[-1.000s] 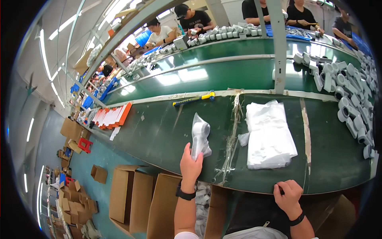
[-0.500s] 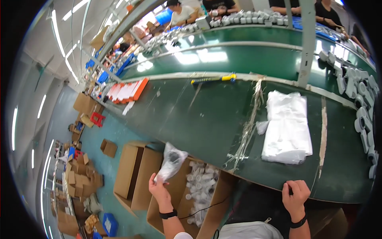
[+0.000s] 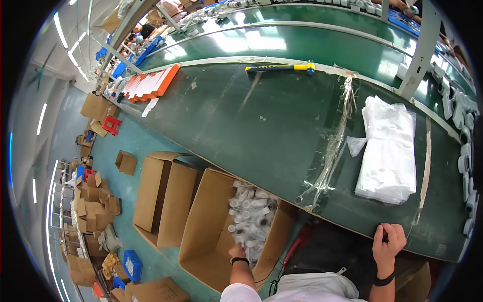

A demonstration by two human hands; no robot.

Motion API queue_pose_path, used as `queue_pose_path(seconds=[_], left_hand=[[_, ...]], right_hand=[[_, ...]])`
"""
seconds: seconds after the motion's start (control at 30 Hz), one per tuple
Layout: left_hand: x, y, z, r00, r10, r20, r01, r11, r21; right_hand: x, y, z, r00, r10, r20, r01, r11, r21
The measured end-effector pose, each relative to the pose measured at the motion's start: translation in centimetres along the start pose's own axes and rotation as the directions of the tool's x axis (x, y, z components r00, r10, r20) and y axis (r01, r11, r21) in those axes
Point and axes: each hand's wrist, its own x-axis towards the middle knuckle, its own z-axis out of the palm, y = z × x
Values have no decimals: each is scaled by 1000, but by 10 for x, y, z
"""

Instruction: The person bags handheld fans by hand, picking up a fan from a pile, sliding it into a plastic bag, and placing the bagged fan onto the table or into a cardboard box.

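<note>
My left hand [image 3: 237, 251] reaches down into an open cardboard box [image 3: 207, 236] on the floor, among several bagged white parts [image 3: 251, 215] piled inside; whether the fingers hold one cannot be told. My right hand [image 3: 388, 242] rests on the near edge of the green table [image 3: 261, 121], fingers curled over the rim, holding nothing I can see. A stack of clear plastic bags [image 3: 390, 148] lies on the table ahead of my right hand. A strip of torn tape [image 3: 332, 146] runs across the table between the two hands.
A yellow-headed mallet [image 3: 279, 67] lies at the table's far edge. Orange-and-white cartons [image 3: 151, 83] sit at the far left. White parts [image 3: 465, 151] line the right rim. Another open empty box [image 3: 163, 194] stands left of mine; more cardboard litters the floor.
My left hand carried a bagged part off the table, down to the left, and is now inside the box of parts. My right hand stayed at the table's near edge.
</note>
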Motion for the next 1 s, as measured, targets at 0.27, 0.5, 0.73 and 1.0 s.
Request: queue_pose_path(seconds=[0.27,0.5,0.73,1.0], left_hand=[[-9,-18,62,980,-20,200,52,986,-159],[-32,-4,78,893,-65,446,-19,983,182],[-38,49,45,901,220,374,-281,952,118],[-157,151,73,642,678,359,-666,724,-176]], right_hand=[[0,0,5,1000,4,-8,-5,999,-41],[1,-2,6,999,2,-33,-3,999,-42],[1,-4,4,999,9,-43,-9,1000,-10],[5,-1,-7,997,-45,-63,47,998,38]])
